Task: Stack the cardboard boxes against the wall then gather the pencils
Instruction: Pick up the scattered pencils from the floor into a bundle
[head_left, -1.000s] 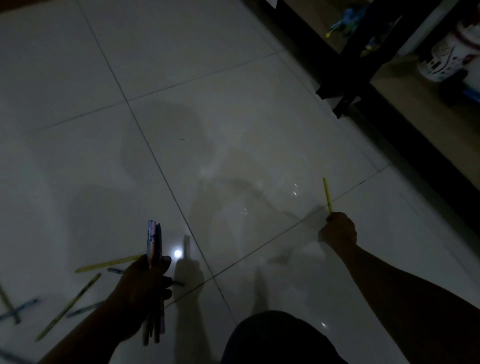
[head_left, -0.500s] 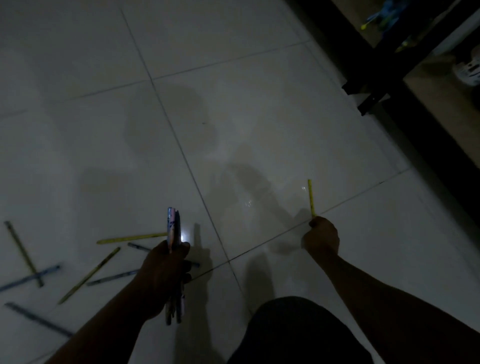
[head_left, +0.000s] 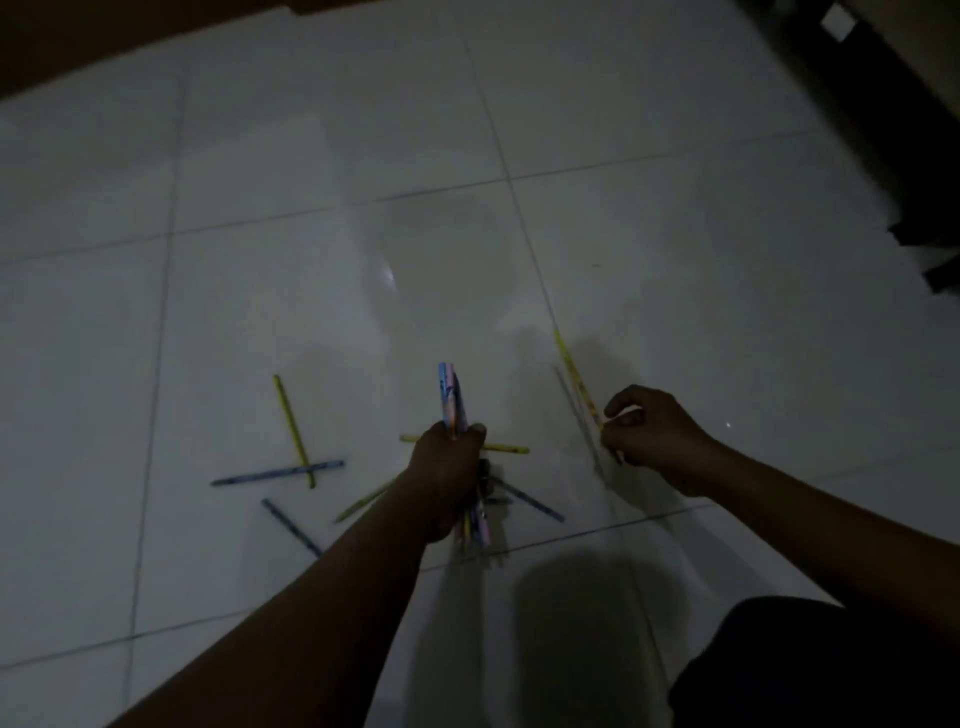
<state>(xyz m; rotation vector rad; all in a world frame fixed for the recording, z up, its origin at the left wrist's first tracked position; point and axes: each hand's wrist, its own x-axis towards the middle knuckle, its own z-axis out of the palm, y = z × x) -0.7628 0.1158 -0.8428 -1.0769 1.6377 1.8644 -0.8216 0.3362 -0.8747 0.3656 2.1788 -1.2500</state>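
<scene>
Pencils (head_left: 293, 431) lay scattered on the floor (head_left: 675, 156), a spread of large, glossy pale tiles with thin grout lines, dim and catching a small glint of light. Along the floor's far right edge stood dark furniture (head_left: 878, 119). A brown strip (head_left: 78, 47) closed off its far left corner; I could not tell what that was. The person's dark clothing (head_left: 810, 665) filled the near right corner. The left hand (head_left: 447, 478) was clenched round a bundle of pencils (head_left: 451, 400), held upright above the tiles toward the near edge. The right hand (head_left: 654, 436), apart to its right, pinched a yellow pencil (head_left: 574, 371) by one end, the shaft slanting away and its shadow falling on the tile beside it. Around the left hand the loose ones rested flat, a yellow one crossing a blue pencil (head_left: 275, 473), others half hidden behind the wrist.
</scene>
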